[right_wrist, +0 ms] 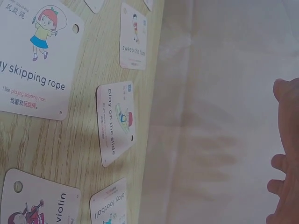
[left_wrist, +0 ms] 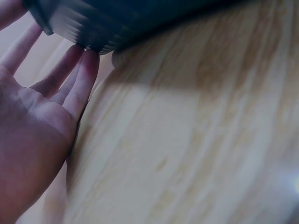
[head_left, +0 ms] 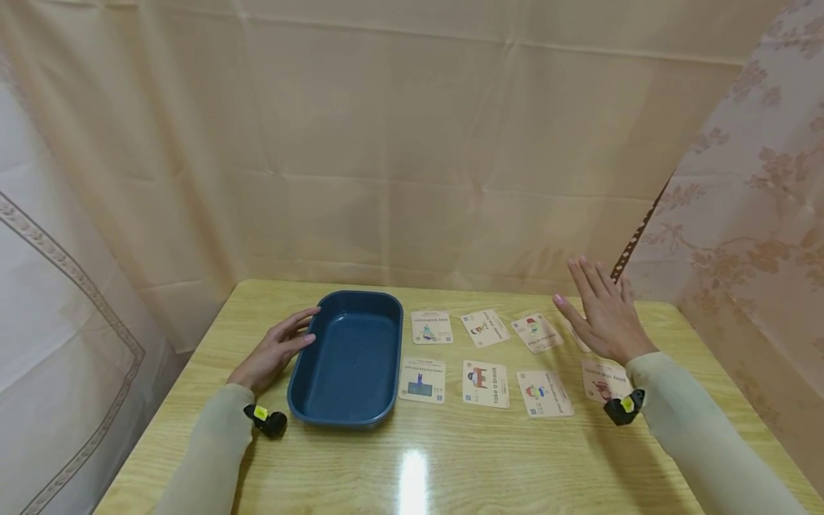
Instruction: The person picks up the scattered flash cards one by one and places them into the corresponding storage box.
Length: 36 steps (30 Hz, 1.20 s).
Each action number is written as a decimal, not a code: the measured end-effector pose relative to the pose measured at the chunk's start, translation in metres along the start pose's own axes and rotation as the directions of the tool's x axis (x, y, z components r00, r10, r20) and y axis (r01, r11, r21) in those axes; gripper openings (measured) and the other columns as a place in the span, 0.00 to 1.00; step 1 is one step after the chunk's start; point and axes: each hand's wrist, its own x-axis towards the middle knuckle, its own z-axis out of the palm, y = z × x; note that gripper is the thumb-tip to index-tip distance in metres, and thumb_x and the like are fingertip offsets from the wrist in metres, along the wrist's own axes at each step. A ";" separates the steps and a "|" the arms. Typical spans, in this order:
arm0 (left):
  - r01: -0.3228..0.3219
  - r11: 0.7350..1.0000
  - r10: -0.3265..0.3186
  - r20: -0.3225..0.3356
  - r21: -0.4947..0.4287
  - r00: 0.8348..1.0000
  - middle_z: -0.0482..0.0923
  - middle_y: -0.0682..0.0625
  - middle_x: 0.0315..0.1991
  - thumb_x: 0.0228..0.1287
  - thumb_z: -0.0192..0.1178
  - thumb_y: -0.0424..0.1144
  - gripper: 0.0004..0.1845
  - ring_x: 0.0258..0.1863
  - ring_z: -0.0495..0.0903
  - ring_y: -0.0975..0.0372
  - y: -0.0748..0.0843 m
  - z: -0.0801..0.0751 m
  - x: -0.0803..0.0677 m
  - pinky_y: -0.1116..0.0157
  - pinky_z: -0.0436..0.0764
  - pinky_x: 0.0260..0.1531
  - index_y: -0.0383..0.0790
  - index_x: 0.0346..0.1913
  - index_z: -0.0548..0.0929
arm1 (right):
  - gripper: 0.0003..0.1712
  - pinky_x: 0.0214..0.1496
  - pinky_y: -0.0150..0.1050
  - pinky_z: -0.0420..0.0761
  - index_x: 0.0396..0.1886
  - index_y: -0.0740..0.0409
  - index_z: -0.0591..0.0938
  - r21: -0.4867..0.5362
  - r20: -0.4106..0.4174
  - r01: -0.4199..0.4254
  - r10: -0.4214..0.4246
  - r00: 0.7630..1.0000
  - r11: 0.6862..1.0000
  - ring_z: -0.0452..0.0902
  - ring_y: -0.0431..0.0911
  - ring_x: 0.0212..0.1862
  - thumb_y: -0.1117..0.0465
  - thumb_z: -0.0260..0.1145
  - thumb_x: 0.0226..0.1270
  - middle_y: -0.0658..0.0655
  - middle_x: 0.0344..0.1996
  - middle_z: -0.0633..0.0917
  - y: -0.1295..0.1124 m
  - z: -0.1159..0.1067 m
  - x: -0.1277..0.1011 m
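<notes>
1. the left hand (head_left: 273, 354) rests against the left side of the tray (head_left: 347, 365), fingertips touching its wall and rim; the fingers look relaxed, not clenched, and the tray sits upright on the table (head_left: 335, 472).
2. the right hand (head_left: 605, 322) is free: fingers straight and slightly spread, grasping nothing, raised above the right part of the table. from the head view it hides much of the football card (right_wrist: 110, 205); the violin card (head_left: 601, 378) lies just nearer the person.
3. toward the tray come the slide card (head_left: 537, 333) and rope card (head_left: 547, 395), then the sweep card (head_left: 486, 328) and break card (head_left: 486, 384); beside the tray lie the badminton card (head_left: 432, 327) and blackboard card (head_left: 422, 380).
4. done, as it looks: eight cards are laid face up in two rows of four, right of the tray, some turned askew.
5. left: no card shows in the tray or in either hand; how much handling remains is hard to judge.
6. beyond the table hangs a curtain (head_left: 386, 143).
</notes>
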 end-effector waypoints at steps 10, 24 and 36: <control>-0.002 1.000 0.002 -0.002 -0.003 1.000 0.50 0.41 0.79 0.77 0.57 0.41 0.33 0.77 0.48 0.44 -0.001 0.000 0.000 0.41 0.50 0.74 0.44 0.80 0.59 | 0.38 0.71 0.71 0.53 0.76 0.65 0.63 0.044 -0.038 0.032 -0.030 0.999 0.999 0.58 0.72 0.70 0.43 0.54 0.80 0.74 0.70 0.66 -0.001 0.001 -0.003; -0.001 1.000 0.002 -0.008 0.026 1.000 0.52 0.41 0.79 0.77 0.57 0.42 0.33 0.77 0.50 0.45 0.000 0.001 -0.001 0.45 0.55 0.73 0.45 0.80 0.59 | 0.26 0.52 0.66 0.74 0.59 0.67 0.80 0.048 -0.021 -0.009 0.010 1.000 0.999 0.75 0.65 0.52 0.49 0.62 0.77 0.69 0.51 0.81 -0.001 0.010 -0.020; -0.005 1.000 0.005 -0.009 0.018 1.000 0.51 0.42 0.79 0.77 0.58 0.42 0.33 0.77 0.50 0.45 0.001 0.001 -0.001 0.46 0.56 0.73 0.45 0.80 0.60 | 0.23 0.36 0.45 0.78 0.57 0.65 0.81 0.271 0.060 -0.129 0.117 0.991 0.954 0.78 0.52 0.41 0.52 0.67 0.73 0.60 0.41 0.84 0.009 0.018 -0.046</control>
